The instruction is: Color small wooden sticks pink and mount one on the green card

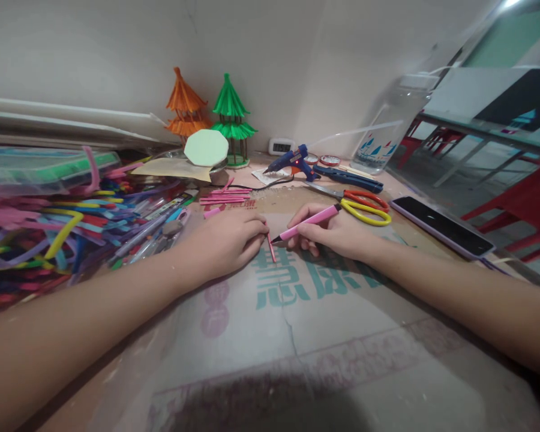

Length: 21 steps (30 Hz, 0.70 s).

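Note:
My right hand (321, 231) grips a pink marker (312, 221), its dark tip pointing left and down. That tip is at or very near a thin pink stick (270, 247) on the printed sheet. With fingers curled, my left hand (234, 240) holds the stick's far end against the surface. A pink marker cap (212, 213) lies just beyond my left hand. Behind it is a small pile of similar pink sticks (225, 197). Parts of the stick under my left fingers are hidden.
Many coloured pipe cleaners (22, 234) crowd the left. At the back stand orange (185, 108) and green (232, 114) pagoda models. A glue gun (292, 161), scissors (364, 207), pliers (348, 179), phone (441, 225) and large bottle (382, 132) sit toward the right.

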Motion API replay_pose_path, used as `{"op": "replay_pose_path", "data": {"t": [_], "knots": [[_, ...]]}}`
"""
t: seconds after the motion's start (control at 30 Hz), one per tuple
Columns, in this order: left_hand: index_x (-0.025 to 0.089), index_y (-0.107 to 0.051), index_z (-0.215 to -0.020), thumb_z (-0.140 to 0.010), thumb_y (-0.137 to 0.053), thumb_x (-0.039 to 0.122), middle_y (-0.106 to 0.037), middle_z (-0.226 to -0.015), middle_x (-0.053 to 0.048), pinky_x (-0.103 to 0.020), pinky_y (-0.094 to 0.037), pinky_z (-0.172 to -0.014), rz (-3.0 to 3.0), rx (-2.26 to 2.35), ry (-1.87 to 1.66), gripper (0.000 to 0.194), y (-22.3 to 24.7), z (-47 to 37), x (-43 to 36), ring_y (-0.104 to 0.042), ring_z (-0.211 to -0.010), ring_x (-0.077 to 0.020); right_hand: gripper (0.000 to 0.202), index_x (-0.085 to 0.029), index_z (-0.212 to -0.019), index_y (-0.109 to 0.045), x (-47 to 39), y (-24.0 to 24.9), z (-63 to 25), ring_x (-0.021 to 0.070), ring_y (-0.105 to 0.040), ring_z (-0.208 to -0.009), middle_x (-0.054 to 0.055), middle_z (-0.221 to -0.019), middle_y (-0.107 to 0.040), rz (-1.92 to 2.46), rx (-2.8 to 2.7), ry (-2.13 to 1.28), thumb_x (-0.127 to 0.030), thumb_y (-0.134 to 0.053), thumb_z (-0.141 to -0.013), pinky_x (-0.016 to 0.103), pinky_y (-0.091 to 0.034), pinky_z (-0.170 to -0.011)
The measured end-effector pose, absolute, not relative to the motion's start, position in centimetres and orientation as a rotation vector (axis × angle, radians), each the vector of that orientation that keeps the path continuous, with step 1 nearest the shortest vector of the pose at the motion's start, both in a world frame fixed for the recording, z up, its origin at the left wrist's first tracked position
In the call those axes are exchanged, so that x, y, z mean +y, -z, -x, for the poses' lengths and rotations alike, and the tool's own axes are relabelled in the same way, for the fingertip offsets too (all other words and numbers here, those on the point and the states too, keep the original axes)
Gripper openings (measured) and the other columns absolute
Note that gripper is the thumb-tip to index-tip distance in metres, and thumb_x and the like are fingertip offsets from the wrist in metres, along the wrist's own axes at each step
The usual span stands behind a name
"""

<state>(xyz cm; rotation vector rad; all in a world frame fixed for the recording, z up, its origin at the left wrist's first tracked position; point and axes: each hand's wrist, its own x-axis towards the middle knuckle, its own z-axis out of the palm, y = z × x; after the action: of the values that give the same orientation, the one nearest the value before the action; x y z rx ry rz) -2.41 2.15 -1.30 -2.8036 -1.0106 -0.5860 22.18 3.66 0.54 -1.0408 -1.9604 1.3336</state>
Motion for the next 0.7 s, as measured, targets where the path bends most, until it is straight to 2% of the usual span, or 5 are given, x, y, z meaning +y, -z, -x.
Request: {"op": "replay_pose_path", "data": {"t": [0.2,0.43,0.7], "knots": [[0.015,-0.073,-0.109,-0.098,-0.046,0.021,-0.073,-0.121,-0.012,-0.045,-0.056,-0.097,2.791,-1.001,0.603,0.030,1.37,2.44,2.17,-0.068,-0.111,-0.0283,0.015,-0.016,-0.092,-0.061,3.62,-0.52,-22.41,0.0092,-0.057,-0.050,0.005,-0.074,-0.075,1.007,-1.974,-1.406,-0.029,-0.066,-0.088,0.020,-0.046,-0.045],[0.015,-0.072,-0.110,-0.099,-0.044,0.023,-0.073,-0.122,-0.010,-0.047,-0.055,-0.099,2.815,-1.024,0.596,0.031,1.32,2.42,2.16,-0.068,-0.113,-0.0280,0.015,-0.016,-0.093,-0.060,3.49,-0.74,-22.09,0.0089,-0.056,-0.048,0.005,-0.078,-0.075,1.047,-1.967,-1.307,-0.031,-0.064,-0.091,0.021,-0.046,-0.043],[0.015,-0.073,-0.108,-0.097,-0.046,0.021,-0.074,-0.120,-0.010,-0.045,-0.057,-0.095,2.789,-1.001,0.579,0.030,1.29,2.37,2.18,-0.069,-0.110,-0.0278,0.016,-0.016,-0.090,-0.061,3.45,-0.82,-22.38,0.0098,-0.057,-0.051,0.006,-0.074,-0.076,1.008,-1.998,-1.402,-0.029,-0.069,-0.085,0.021,-0.046,-0.046]]}}
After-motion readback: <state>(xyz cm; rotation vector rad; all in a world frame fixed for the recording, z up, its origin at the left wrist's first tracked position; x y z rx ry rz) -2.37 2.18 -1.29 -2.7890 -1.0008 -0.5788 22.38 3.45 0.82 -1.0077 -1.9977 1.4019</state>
